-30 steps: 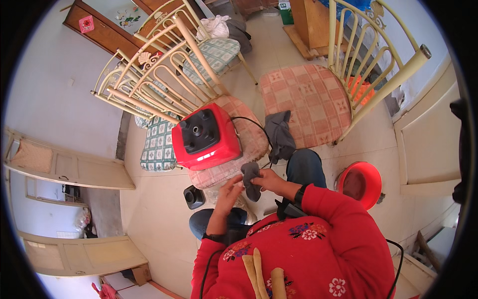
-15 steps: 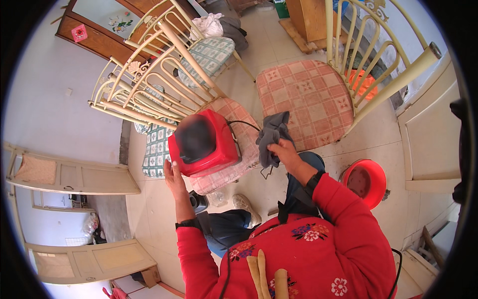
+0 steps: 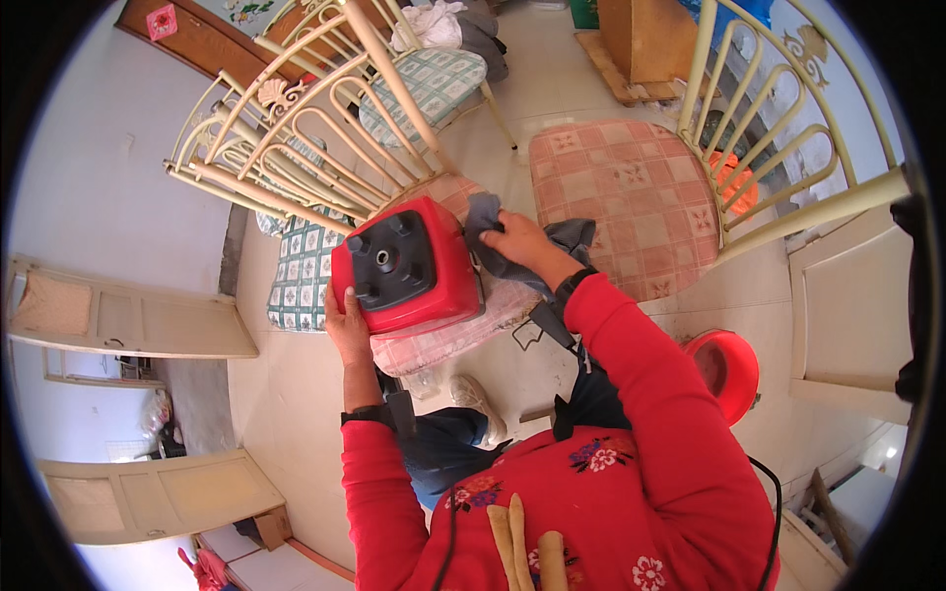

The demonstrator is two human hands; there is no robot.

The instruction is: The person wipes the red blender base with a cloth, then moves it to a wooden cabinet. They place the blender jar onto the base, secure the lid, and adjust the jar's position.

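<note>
A red blender base (image 3: 432, 258) with a black top sits on the pink checked seat of a chair in front of me. At its near left side my left hand (image 3: 345, 325) rests with fingers stretched out, the thumb touching the red housing. In my right hand (image 3: 524, 242) is a dark grey cloth (image 3: 501, 268), bunched under the fingers. Part of the cloth lies against the blender base's right side, and its other end hangs over toward the second pink seat.
A chair with a pink checked seat (image 3: 621, 207) stands to the right. Beside my right leg is a red bucket (image 3: 731, 369). More metal-backed chairs with green checked seats (image 3: 313, 276) crowd the far left. Cabinets and a cardboard box (image 3: 641, 44) line the far side.
My right hand has moved left and up with the cloth, onto the blender base's right side. My left hand stays at its left side. The black top, blurred before, now shows sharply.
</note>
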